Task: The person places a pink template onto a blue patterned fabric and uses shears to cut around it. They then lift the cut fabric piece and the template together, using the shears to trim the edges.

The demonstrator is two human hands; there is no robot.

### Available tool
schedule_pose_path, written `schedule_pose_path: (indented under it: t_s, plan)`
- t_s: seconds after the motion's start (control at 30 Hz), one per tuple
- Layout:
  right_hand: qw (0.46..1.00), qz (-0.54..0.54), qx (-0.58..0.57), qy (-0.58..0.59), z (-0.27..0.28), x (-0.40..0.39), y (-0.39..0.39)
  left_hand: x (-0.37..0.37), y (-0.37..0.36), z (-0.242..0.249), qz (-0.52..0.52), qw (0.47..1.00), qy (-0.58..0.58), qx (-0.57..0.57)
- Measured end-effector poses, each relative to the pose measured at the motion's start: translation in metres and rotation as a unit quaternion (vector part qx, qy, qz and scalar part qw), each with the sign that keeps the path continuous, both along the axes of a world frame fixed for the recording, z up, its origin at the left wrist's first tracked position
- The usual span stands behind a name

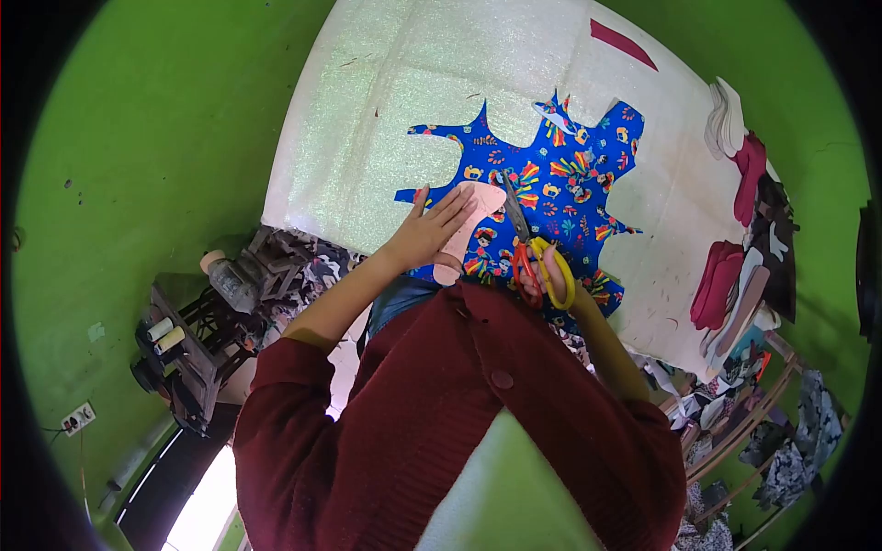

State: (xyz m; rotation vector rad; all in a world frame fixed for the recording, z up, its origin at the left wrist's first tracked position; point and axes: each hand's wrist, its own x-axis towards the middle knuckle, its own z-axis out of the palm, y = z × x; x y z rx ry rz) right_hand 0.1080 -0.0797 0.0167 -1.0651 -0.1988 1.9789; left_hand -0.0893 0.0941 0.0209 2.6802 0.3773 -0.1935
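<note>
A pink sole-shaped pattern piece [484, 198] lies on blue printed fabric [574, 188] with figures and flowers. My left hand [432, 229] rests flat across the pattern, fingers stretched out and pressing it down. In my right hand [548, 278] is a pair of scissors [518, 217] with one red and one yellow handle. Their blades point away from me over the fabric, just right of the pattern's wide end. The fabric's outline is ragged, with curved cut-outs along its left and far sides.
The fabric lies on a pale, shiny table cover [367, 119]. A dark red strip [623, 44] is at the far edge. Stacked red pieces [717, 286] and white sole shapes [726, 118] line the right side. A sewing machine stand [188, 354] is at the left, below the table.
</note>
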Motion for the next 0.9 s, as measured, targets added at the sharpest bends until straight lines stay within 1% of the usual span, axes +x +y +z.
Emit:
schedule_pose_path:
  t_s: [0.03,0.07,0.1,0.17,0.2,0.23,0.3,0.33,0.4,0.5,0.53,0.6,0.73,0.8,0.83,0.9]
  plan:
    - [0.999,-0.015,-0.029,0.007,0.001,-0.003,-0.001,0.0,0.0,0.0,0.0,1.0,0.0,-0.004]
    - [0.998,0.014,-0.064,0.009,-0.006,-0.003,-0.004,0.0,0.0,0.0,-0.003,1.0,0.0,-0.003]
    - [0.998,0.012,-0.063,0.009,-0.006,-0.006,-0.005,0.0,0.0,0.0,0.001,1.0,-0.005,-0.008]
    - [0.994,-0.01,-0.102,0.025,-0.004,-0.014,-0.004,0.001,0.0,0.0,0.003,1.0,-0.012,-0.011]
    - [0.991,-0.014,-0.131,-0.004,0.002,-0.018,-0.001,0.001,0.0,0.0,0.004,1.0,-0.009,-0.017]
    - [0.991,-0.017,-0.13,-0.003,0.007,-0.022,0.0,0.001,0.0,0.0,0.006,1.0,-0.006,-0.023]
    - [0.991,-0.038,-0.097,-0.086,0.011,-0.032,0.0,0.0,0.0,-0.002,0.003,1.0,-0.007,-0.02]
    - [0.991,-0.043,-0.096,-0.086,0.009,-0.034,0.0,0.0,0.0,-0.003,0.004,1.0,-0.009,-0.021]
    - [0.994,-0.073,-0.024,-0.079,0.003,-0.038,-0.002,0.0,0.0,-0.004,0.002,1.0,-0.008,-0.021]
    - [0.991,-0.084,-0.015,-0.103,0.001,-0.042,-0.001,0.0,-0.001,-0.005,0.0,1.0,-0.002,-0.021]
    - [0.991,-0.087,-0.015,-0.103,-0.001,-0.044,-0.002,0.0,0.0,-0.005,-0.001,1.0,0.002,-0.017]
    - [0.99,-0.095,-0.07,-0.074,-0.004,-0.045,-0.001,0.001,0.0,-0.005,-0.001,1.0,-0.002,-0.021]
    - [0.988,-0.098,-0.065,-0.105,-0.004,-0.047,-0.001,0.0,-0.002,-0.005,0.006,1.0,0.004,-0.017]
    - [0.988,-0.093,-0.03,-0.119,0.0,-0.045,0.002,0.0,-0.002,-0.006,0.007,1.0,-0.002,-0.014]
    - [0.988,-0.093,-0.03,-0.119,0.007,-0.042,0.003,-0.001,-0.002,-0.007,0.007,1.0,-0.008,-0.011]
    - [0.985,-0.06,-0.084,-0.139,0.022,-0.032,0.004,-0.001,-0.001,-0.008,0.007,1.0,-0.012,-0.011]
